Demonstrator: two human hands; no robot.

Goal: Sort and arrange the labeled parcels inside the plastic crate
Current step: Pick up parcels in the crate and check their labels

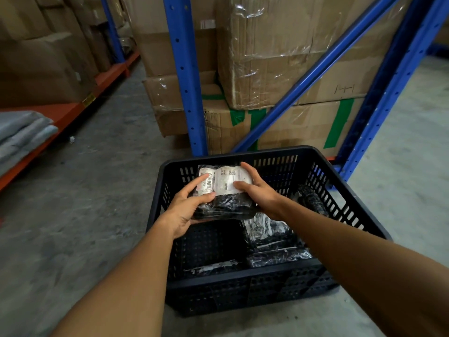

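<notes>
A black plastic crate [243,279] with slotted walls stands on the concrete floor in front of me. Above its far half I hold a black plastic-wrapped parcel [226,205] with a white shipping label on top. My left hand [187,210] grips its left side and underside. My right hand [257,190] grips its right edge, thumb on the label. Inside the crate, a second wrapped parcel [272,239] lies at the right, a flat one [213,266] lies against the near wall, and a dark rolled parcel [312,198] leans on the right wall.
Blue rack uprights [188,76] and a diagonal brace stand just behind the crate, with taped cardboard boxes [279,57] stacked between them. At the left, an orange shelf [63,117] carries folded grey fabric [21,135] and more boxes. Grey concrete floor surrounds the crate.
</notes>
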